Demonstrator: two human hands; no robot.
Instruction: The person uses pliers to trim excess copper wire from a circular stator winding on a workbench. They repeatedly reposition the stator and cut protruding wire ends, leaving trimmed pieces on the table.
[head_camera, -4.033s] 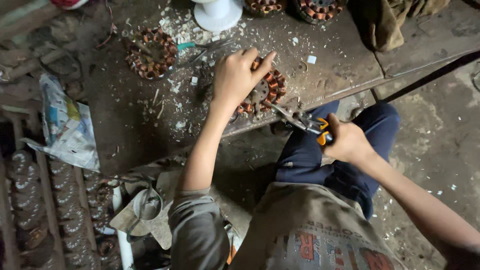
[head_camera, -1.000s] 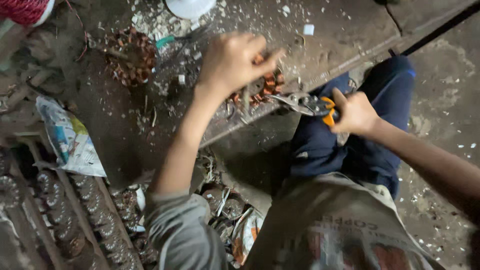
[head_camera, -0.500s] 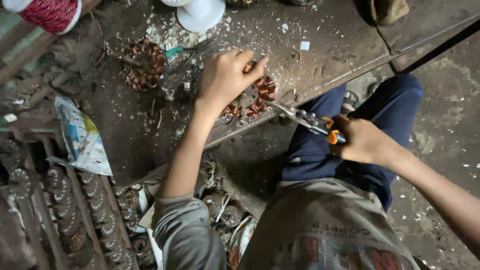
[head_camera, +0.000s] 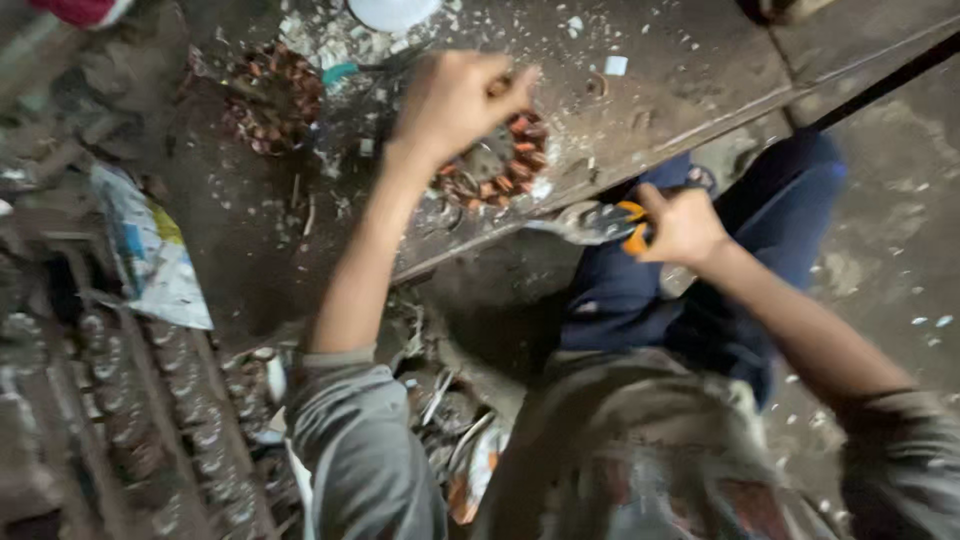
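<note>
A: What is the left hand (head_camera: 455, 100) doing?
B: It is gripping the round copper-wound motor stator (head_camera: 497, 160) lying on the dusty wooden table (head_camera: 680, 80).
A: And the right hand (head_camera: 682, 225)?
B: It is clenching orange-handled metal pliers (head_camera: 600, 222), just beside the table edge.

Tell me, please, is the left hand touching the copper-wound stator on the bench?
Touching: the head view shows the left hand lying on the stator, fingers over its top edge.

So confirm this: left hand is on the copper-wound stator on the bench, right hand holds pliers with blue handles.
Not quite. The head view shows the pliers in the right hand have orange handles, not blue. The left hand is on the stator on the bench.
</note>
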